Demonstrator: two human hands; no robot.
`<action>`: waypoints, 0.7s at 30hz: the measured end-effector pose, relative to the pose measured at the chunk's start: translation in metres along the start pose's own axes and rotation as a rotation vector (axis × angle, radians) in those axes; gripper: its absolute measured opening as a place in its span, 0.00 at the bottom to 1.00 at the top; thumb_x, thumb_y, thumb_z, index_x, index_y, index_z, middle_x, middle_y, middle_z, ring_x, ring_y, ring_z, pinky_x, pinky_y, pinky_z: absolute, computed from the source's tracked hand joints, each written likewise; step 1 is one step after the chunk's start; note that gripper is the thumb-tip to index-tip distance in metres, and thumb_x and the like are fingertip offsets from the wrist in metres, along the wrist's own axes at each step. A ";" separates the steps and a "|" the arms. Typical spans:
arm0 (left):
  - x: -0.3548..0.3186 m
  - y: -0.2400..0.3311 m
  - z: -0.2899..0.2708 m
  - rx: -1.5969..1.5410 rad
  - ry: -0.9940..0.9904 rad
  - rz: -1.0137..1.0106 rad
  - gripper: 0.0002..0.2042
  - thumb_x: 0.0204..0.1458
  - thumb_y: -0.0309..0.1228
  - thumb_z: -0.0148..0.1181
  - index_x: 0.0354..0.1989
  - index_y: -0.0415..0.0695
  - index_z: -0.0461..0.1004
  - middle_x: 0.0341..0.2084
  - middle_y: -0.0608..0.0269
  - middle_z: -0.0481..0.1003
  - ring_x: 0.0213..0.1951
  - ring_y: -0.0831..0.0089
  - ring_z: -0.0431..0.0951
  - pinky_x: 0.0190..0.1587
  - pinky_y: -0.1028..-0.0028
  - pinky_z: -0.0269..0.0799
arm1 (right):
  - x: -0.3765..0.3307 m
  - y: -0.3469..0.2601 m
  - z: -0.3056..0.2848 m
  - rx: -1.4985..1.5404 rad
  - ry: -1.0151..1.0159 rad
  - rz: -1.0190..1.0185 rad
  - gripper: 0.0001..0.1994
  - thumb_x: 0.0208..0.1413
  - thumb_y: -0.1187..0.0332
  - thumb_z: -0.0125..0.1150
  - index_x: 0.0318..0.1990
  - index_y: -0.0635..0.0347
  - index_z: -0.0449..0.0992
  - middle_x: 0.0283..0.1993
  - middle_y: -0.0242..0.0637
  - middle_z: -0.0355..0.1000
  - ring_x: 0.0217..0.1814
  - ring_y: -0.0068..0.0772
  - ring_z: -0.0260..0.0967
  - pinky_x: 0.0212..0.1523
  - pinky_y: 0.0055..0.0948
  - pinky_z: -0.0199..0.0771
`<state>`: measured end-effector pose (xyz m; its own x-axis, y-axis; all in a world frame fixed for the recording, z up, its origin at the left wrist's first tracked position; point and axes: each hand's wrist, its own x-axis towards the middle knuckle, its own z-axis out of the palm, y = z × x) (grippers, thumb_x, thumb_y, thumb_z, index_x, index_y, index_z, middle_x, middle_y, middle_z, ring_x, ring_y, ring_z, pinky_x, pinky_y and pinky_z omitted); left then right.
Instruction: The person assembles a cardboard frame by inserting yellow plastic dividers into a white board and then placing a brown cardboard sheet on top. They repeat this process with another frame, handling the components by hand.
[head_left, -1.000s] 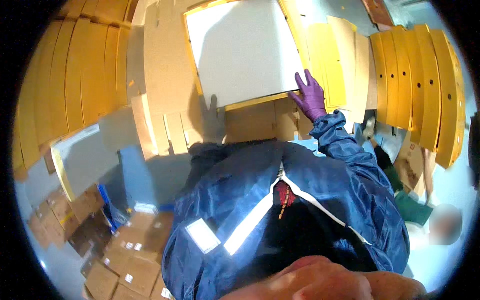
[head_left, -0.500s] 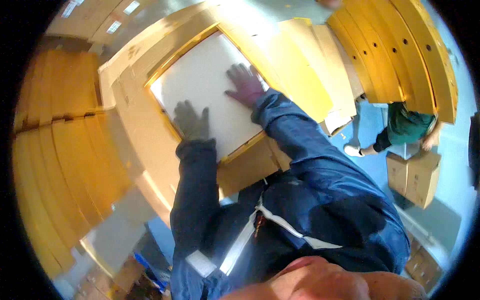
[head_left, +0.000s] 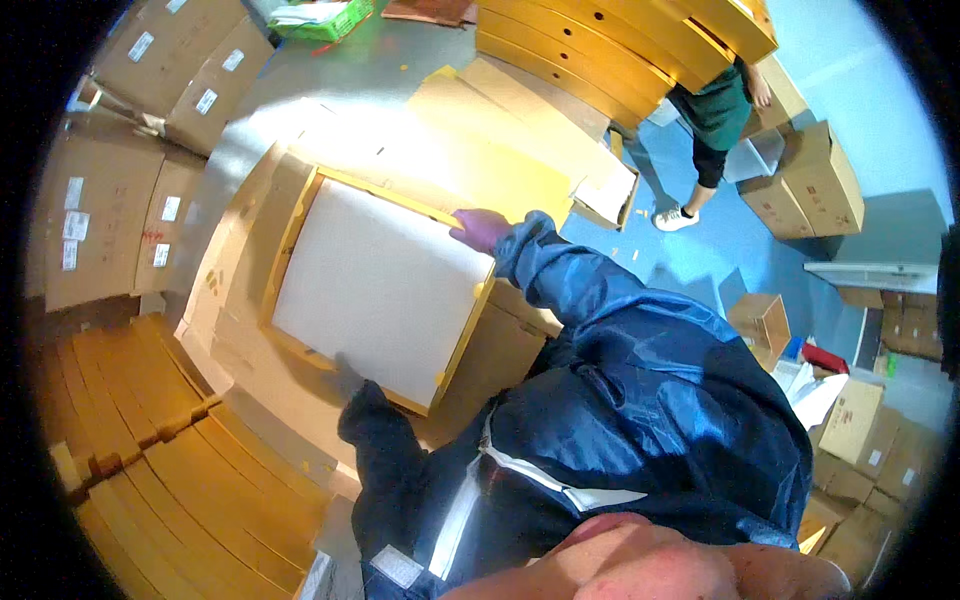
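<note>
A shallow yellow wooden frame (head_left: 375,190) with a white panel (head_left: 375,290) set inside its raised rim lies in front of me on cardboard. My right hand (head_left: 482,228), in a purple-looking glove, is closed round the rim at the far right corner. At the near left side of the rim is my left hand (head_left: 348,378) in a grey glove. It is smeared by motion, and its fingers do not show clearly. No hand rests on the white panel.
Stacked yellow boards (head_left: 190,460) stand at my left, with cartons (head_left: 105,200) behind. Flat cardboard (head_left: 530,130) lies beyond the frame. Yellow panels with holes (head_left: 600,40) are stacked far right, near another person's leg (head_left: 708,165) and open boxes (head_left: 815,185).
Both hands have moved off the white panel to the frame's rim. The frame has turned clockwise. My view has swung to the right.
</note>
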<state>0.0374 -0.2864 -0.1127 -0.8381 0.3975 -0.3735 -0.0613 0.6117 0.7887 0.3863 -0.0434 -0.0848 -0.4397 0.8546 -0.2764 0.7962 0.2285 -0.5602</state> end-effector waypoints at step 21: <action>-0.104 -0.075 -0.038 0.037 -0.030 -0.195 0.31 0.61 0.34 0.51 0.68 0.37 0.46 0.54 0.42 0.67 0.47 0.55 0.74 0.45 0.60 0.76 | -0.049 0.101 -0.040 -0.154 0.491 0.095 0.30 0.50 0.53 0.67 0.57 0.61 0.70 0.56 0.49 0.70 0.58 0.51 0.67 0.59 0.43 0.69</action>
<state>0.1082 -0.3995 -0.1148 -0.7957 0.2889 -0.5324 -0.2007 0.7036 0.6817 0.5053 -0.0436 -0.0963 -0.1453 0.9844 0.0994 0.8914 0.1738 -0.4185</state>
